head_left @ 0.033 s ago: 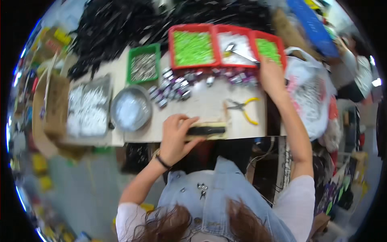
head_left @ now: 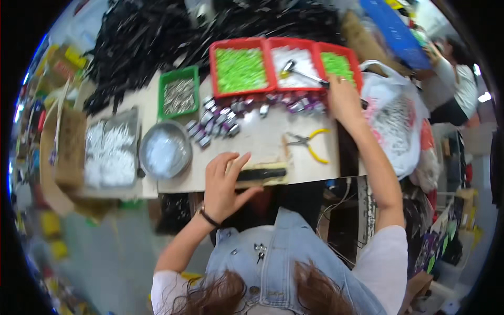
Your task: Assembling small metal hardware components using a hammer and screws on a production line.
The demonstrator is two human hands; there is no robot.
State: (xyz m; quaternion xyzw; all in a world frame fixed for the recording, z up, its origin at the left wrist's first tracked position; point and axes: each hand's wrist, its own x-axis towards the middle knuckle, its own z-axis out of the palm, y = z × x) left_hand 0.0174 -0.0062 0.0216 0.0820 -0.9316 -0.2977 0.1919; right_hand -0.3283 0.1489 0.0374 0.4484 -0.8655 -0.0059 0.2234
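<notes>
"Left hand (head_left: 223,184)?"
"My fingers (head_left: 240,163) spread wide about the left end of the black-topped block (head_left: 262,174); contact unclear."
"Right hand (head_left: 344,100)?"
"Gripping my hammer (head_left: 308,77), far right, head above white pieces (head_left: 302,58)."

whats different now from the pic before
The left hand has spread wider, its thumb drawing back from the block. The right hand still holds the hammer over the red trays; block, pliers and trays look unmoved.

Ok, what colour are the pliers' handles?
Yellow: the handles show best in the head view.
</notes>
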